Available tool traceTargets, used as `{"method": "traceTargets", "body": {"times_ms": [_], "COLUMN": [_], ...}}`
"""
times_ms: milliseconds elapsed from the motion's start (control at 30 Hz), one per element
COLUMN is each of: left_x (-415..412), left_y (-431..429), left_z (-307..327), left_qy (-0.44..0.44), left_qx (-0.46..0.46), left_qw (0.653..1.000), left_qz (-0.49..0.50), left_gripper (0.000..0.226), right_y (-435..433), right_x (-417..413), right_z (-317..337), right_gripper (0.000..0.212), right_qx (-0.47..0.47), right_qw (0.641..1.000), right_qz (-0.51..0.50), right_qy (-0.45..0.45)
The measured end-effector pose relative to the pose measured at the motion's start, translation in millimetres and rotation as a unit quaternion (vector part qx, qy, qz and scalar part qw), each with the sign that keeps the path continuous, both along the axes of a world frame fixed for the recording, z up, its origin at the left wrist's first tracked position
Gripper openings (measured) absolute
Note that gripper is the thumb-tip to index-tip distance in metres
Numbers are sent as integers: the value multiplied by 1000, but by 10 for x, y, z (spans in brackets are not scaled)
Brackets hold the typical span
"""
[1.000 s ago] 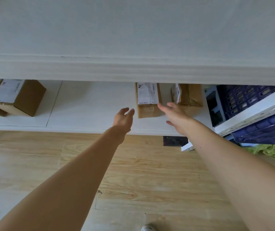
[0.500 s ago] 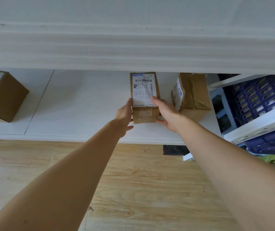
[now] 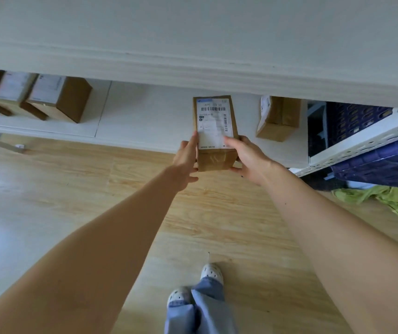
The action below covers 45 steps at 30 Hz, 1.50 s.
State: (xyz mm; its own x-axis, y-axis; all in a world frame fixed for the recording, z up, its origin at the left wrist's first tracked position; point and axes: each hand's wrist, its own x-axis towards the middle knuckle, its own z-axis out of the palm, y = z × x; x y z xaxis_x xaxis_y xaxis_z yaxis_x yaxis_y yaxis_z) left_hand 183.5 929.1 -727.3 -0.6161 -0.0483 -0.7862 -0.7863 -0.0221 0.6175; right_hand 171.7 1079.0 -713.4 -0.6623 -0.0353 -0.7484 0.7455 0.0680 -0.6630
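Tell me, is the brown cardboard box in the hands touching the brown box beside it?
Apart. The head view shows bare white shelf between the held brown cardboard box and the taped brown cardboard box.

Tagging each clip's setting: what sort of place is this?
Probably a parcel storeroom or pickup point: the left hand and right hand hold a labelled cardboard parcel at a white shelf bearing other labelled boxes, beside blue plastic crates.

Quantity: five cardboard parcels, with three at 10 o'clock, one at 12 o'clock, one at 1 o'clock. Two hands. Two shoes at 6 o'clock.
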Motion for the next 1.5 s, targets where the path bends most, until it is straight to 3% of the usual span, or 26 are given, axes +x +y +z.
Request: {"method": "traceTargets", "body": {"times_ms": [167, 333, 467, 667, 833, 1067, 1167, 1333, 1400, 1500], "left_x": [538, 827, 907, 914, 917, 914, 922, 891, 855, 803], "left_y": [-136, -361, -595, -967, -1228, -1540, -1651, -1794, -1832, -1884], "left_z": [587, 1207, 1639, 2092, 2441, 2638, 2695, 2750, 2786, 2846], "left_qy": [-28, -23, -11, 3, 40, 87, 59, -4, 5, 21], "left_qx": [14, 41, 76, 72, 46, 38, 76, 182, 179, 177], "left_qw": [999, 997, 997, 997, 998, 996, 995, 982, 984, 984], "left_qz": [37, 55, 19, -30, -30, -7, 30, 45, 25, 12], "left_gripper": [49, 54, 84, 65, 107, 58, 40, 48, 48, 50], "right_y": [-181, -310, -441, -717, -974, -1302, -1337, -1428, -1459, -1455], "right_x": [506, 827, 918, 966, 1022, 1080, 1114, 1166, 1168, 1146], "right_z": [576, 1190, 1612, 2096, 2425, 2679, 2787, 2907, 2895, 2859], "right_gripper": [36, 17, 37, 56, 42, 43, 29, 34, 40, 34], "right_qx": [-9, -33, -34, -34, -39, -4, -27, -116, -119, -111], "right_qw": [999, 999, 999, 998, 996, 995, 996, 988, 987, 986], "right_qz": [16, 12, 13, 8, -1, -27, -52, -66, -69, -82], "right_qy": [-29, -24, -1, 60, 79, 98, 74, 77, 77, 93]}}
